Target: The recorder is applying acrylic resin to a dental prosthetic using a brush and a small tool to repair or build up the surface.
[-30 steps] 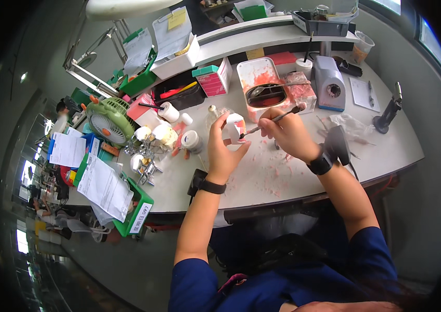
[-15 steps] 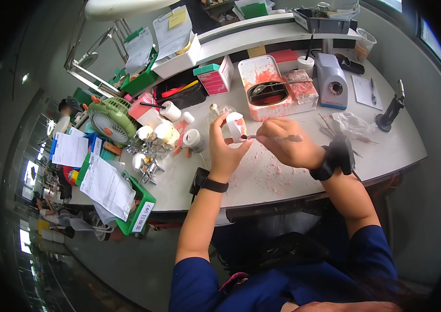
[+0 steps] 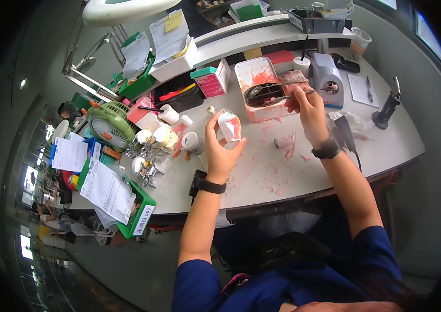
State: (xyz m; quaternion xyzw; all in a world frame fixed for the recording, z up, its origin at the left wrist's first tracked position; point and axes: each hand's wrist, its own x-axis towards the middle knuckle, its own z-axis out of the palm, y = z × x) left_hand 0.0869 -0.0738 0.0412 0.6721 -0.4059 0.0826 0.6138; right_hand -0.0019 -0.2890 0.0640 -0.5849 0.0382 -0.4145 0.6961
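Observation:
My left hand (image 3: pixel 221 162) is closed around a white dental plaster model (image 3: pixel 227 126) with pink wax on its face, held above the table. In my right hand (image 3: pixel 310 115) is a thin metal wax carving tool (image 3: pixel 316 91), gripped between thumb and fingers. Its left end reaches over the dark well of the wax heating pot (image 3: pixel 256 69); whether it touches the wax I cannot tell. The pot's white casing is smeared with pink wax. Another metal tool (image 3: pixel 295 82) lies across its right side, by a pink-stained block (image 3: pixel 294 76).
Pink wax shavings (image 3: pixel 275 179) and a loose pink wax piece (image 3: pixel 285 142) lie in front. Left stand metal articulators (image 3: pixel 148 169), a white jar (image 3: pixel 192 141) and a green fan (image 3: pixel 108 124). A grey machine (image 3: pixel 328 73), a black torch-like tool (image 3: pixel 388 106) and crumpled plastic (image 3: pixel 353 122) stand right.
My right hand has moved from the model up and right to the wax pot, taking the carving tool with it. The left hand still holds the model, its wax side now more visible.

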